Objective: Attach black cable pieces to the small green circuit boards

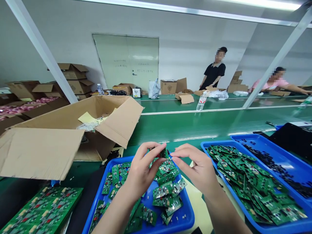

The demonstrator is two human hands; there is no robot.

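My left hand (146, 165) pinches a small green circuit board (165, 152) between thumb and fingers, above a blue tray (191, 214). Close beside it, my right hand (195, 162) has thumb and forefinger together at the board's right edge. Whatever sits between those fingertips is too small to make out. Loose circuit boards (163, 191) lie in several heaps in the tray below, partly hidden by my left forearm. To the right, a second blue tray (207, 144) holds a large pile of similar boards (253, 182).
Small black parts (275, 167) lie in a far-right blue tray (258, 139). Joined board panels (46, 208) are at lower left. An open carton (48, 113) stands behind them. A bottle (201, 101) stands across the green bench (170, 126). Two people (214, 73) are beyond.
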